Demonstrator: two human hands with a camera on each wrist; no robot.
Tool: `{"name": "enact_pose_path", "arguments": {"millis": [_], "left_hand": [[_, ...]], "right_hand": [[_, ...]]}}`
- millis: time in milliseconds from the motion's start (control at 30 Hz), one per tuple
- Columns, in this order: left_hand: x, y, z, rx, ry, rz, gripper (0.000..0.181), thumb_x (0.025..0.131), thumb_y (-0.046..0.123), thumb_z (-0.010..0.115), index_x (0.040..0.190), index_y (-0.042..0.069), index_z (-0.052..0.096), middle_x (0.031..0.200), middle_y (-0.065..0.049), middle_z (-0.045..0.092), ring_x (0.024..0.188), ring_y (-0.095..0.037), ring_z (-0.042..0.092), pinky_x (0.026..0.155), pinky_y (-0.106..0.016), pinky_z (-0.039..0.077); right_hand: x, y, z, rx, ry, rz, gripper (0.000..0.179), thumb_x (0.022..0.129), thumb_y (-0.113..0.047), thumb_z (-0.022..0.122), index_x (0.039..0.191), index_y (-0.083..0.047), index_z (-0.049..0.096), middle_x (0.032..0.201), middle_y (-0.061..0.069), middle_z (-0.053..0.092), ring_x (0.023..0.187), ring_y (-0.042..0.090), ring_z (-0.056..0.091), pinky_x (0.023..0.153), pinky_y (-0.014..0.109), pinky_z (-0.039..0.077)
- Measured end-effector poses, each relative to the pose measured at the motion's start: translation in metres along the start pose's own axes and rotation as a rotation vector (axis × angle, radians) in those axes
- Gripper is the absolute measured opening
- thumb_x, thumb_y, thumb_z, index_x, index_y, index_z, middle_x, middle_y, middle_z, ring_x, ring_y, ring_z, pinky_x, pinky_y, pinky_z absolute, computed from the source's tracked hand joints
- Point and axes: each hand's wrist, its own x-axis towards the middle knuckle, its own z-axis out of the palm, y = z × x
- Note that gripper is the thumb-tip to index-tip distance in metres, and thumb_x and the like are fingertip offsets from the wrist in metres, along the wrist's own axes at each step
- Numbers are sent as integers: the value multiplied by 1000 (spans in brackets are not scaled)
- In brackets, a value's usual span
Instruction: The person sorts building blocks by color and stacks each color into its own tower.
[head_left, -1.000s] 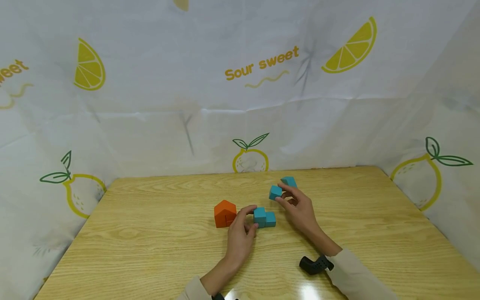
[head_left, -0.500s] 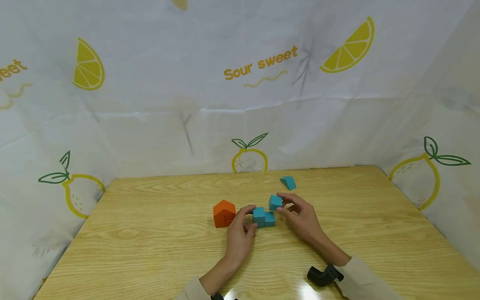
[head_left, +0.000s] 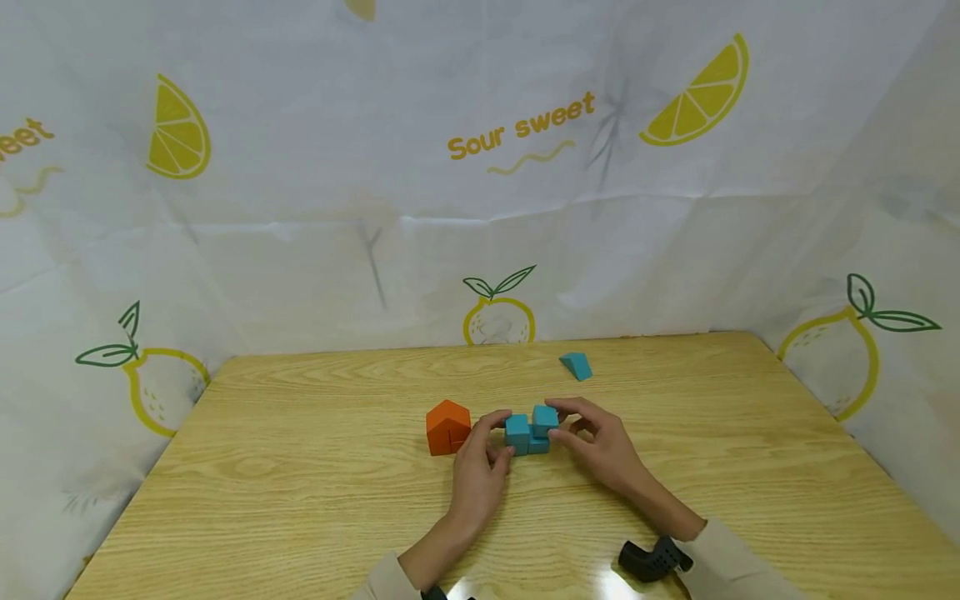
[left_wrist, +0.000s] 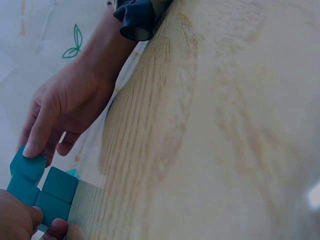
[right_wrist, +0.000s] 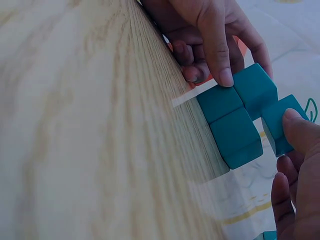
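Observation:
Three blue cubes sit together on the table, two stacked on the left and one beside them on the right. Round the left stack (head_left: 517,429), my left hand (head_left: 480,479) has its index finger at the back and thumb at the front. My right hand (head_left: 603,442) pinches another blue cube (head_left: 545,420) over the right-hand lower cube (head_left: 538,446). In the right wrist view a gap shows between the pinched cube (right_wrist: 282,122) and the lower cube (right_wrist: 236,140). A blue wedge block (head_left: 576,366) lies farther back.
Just left of my left hand stands an orange house-shaped block piece (head_left: 448,427). The wooden table (head_left: 300,500) meets a lemon-printed cloth (head_left: 337,283) at the back and sides. A black wrist device (head_left: 652,560) is at my right sleeve.
My right hand has brought its cube forward and down, from behind the blocks to over the right-hand lower cube. The left hand keeps its place at the left stack.

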Motion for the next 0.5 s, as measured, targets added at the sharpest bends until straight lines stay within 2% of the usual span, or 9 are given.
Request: {"name": "enact_pose_path", "arguments": {"millis": [167, 300, 500], "left_hand": [[0, 0, 0, 2, -4, 5, 48, 87, -8, 65, 129, 12, 54, 121, -5, 59, 52, -4, 45, 48, -22, 43], [0, -1, 0, -1, -5, 9, 48, 86, -8, 65, 129, 11, 54, 121, -5, 59, 52, -4, 46, 48, -22, 43], [0, -1, 0, -10, -1, 10, 49, 86, -9, 65, 129, 11, 54, 120, -5, 59, 52, -4, 46, 48, -22, 43]], "right_hand": [[1, -3, 1, -35, -13, -20, 42, 83, 9, 67, 124, 3, 59, 107, 10, 61, 91, 22, 55, 66, 30, 50], [3, -17, 1, -33, -24, -25, 39, 83, 10, 67, 121, 8, 59, 105, 13, 61, 86, 26, 55, 64, 31, 49], [6, -33, 1, -42, -37, -18, 38, 82, 11, 68, 120, 7, 60, 102, 14, 61, 80, 20, 54, 63, 31, 48]]}}
